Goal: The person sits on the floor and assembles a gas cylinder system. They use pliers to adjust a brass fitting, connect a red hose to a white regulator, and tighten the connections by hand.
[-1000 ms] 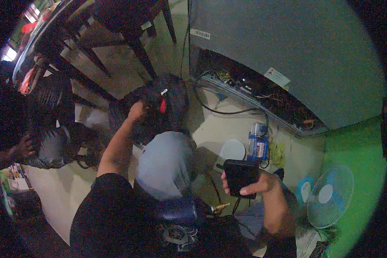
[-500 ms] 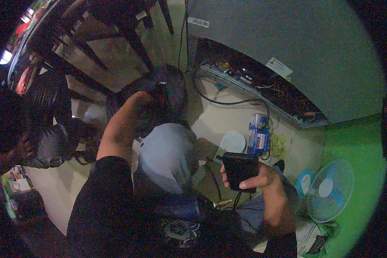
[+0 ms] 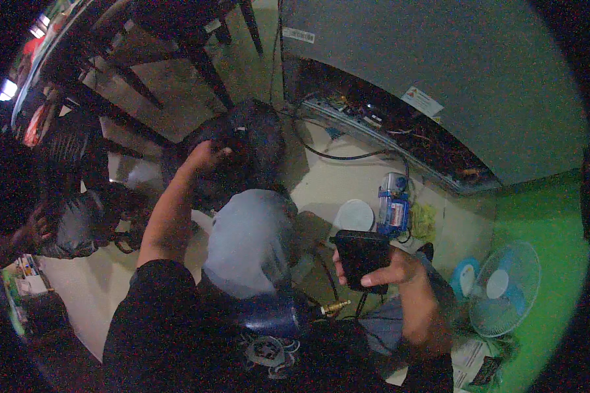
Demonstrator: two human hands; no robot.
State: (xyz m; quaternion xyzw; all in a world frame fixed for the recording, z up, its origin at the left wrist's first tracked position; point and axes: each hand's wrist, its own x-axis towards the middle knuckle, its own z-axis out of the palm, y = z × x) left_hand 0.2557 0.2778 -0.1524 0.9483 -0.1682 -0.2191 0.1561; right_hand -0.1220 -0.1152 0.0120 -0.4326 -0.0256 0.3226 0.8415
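Observation:
My right hand grips a black smartphone, its thumb lying across the lower edge. My left hand reaches forward to a dark bag beyond my grey trouser knee. Its fingers blend into the dark fabric, so their grip and anything in them cannot be made out. Below the phone, a brass fitting on a hose lies close to my lap.
A grey appliance exposes wiring in its open lower compartment. Near it stand a blue pump with a black hose and a round white lid. A fan is at right, chairs at upper left, another person at left.
My left hand has drawn back slightly from the dark bag, and more of it shows. The right hand and smartphone have hardly moved.

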